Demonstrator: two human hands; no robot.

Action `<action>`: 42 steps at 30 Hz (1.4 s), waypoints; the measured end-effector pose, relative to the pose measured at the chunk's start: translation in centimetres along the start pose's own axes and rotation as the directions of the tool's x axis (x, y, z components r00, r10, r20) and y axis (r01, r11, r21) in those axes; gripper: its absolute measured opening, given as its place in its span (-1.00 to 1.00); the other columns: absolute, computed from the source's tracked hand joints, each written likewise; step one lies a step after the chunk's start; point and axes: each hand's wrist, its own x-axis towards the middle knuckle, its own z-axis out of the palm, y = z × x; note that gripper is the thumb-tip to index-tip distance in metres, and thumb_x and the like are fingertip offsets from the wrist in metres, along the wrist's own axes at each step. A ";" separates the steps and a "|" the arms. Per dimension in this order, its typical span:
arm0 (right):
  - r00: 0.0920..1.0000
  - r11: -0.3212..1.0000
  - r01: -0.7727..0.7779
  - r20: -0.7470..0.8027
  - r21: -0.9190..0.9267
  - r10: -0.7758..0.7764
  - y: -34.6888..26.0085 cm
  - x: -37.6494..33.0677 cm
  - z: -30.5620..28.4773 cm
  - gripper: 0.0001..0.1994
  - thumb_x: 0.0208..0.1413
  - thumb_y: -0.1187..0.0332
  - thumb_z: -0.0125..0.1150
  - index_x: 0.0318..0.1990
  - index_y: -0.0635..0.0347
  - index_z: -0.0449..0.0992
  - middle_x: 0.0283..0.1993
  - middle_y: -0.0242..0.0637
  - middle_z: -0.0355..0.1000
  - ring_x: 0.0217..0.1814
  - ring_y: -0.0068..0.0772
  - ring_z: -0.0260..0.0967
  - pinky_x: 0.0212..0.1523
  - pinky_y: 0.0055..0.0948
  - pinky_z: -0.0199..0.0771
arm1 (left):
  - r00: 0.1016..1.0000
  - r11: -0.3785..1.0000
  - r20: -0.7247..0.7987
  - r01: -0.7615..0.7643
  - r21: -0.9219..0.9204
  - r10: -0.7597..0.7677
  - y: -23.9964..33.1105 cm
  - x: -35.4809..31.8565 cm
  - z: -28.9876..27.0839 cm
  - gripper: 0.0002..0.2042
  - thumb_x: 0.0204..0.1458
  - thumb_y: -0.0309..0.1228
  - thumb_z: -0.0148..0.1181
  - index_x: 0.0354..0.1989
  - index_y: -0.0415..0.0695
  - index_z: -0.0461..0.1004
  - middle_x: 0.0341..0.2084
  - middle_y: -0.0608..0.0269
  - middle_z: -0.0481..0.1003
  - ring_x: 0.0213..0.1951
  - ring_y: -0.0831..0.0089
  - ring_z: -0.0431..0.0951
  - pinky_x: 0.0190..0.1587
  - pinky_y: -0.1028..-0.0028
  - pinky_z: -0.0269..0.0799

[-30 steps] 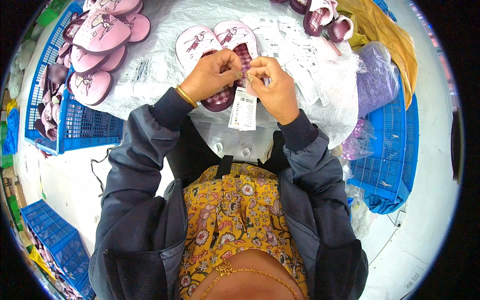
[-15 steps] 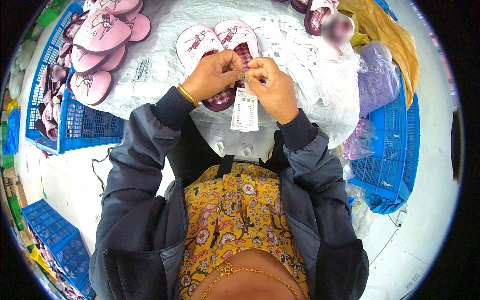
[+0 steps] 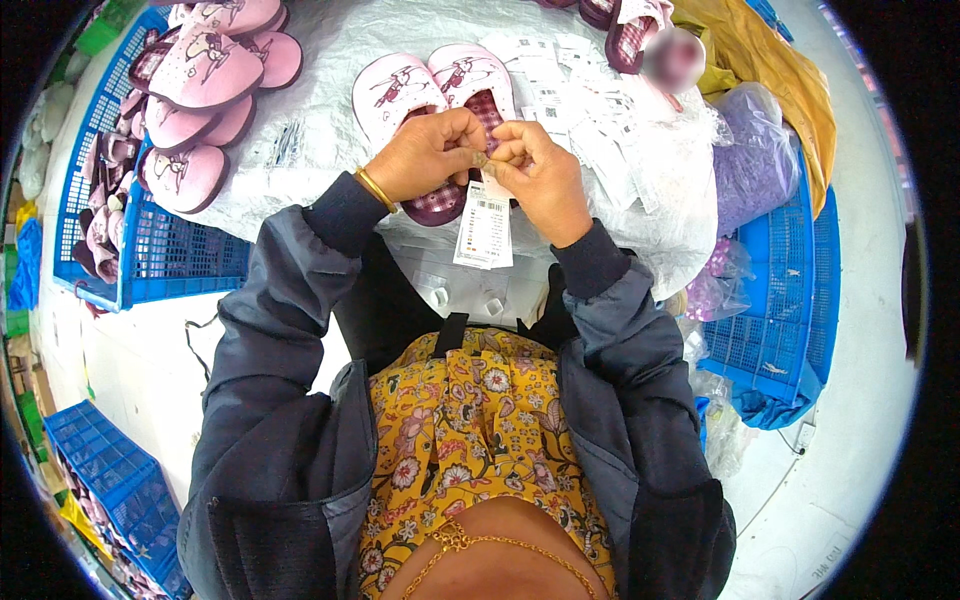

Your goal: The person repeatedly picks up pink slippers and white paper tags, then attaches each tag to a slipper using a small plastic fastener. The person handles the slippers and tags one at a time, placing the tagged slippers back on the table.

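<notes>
A white paper tag (image 3: 484,226) hangs nearest, below both hands at the worktop's (image 3: 330,130) near edge. The left hand (image 3: 428,155) and right hand (image 3: 540,175) meet above it, fingers pinched closed on the tag's top and its small fastener. Just beyond lies the pink slipper pair (image 3: 440,85). Judged best: keep the fastener taut, the slipper steady. Farther left, a blue crate (image 3: 165,250) holds more slippers.

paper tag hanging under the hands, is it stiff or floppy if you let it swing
The paper tag hangs flat and straight below the left hand and right hand, so it is probably thin card: light, fairly stiff, but easily bent. Held only at its top, it would likely swing and twist freely.
</notes>
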 end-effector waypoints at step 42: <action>1.000 0.986 -0.021 -0.015 -0.163 0.019 -4.1 3.4 -2.2 -0.67 0.06 0.36 0.33 -0.03 0.23 0.48 -0.40 -0.33 0.49 -0.43 -0.56 0.40 -0.38 -0.48 0.40 | 0.388 0.905 -0.818 -0.197 0.377 0.425 -5.9 -4.0 -5.0 -0.85 0.27 -0.42 0.01 -0.12 -0.21 0.45 -0.18 0.25 0.44 -0.18 0.52 0.39 -0.10 0.51 0.33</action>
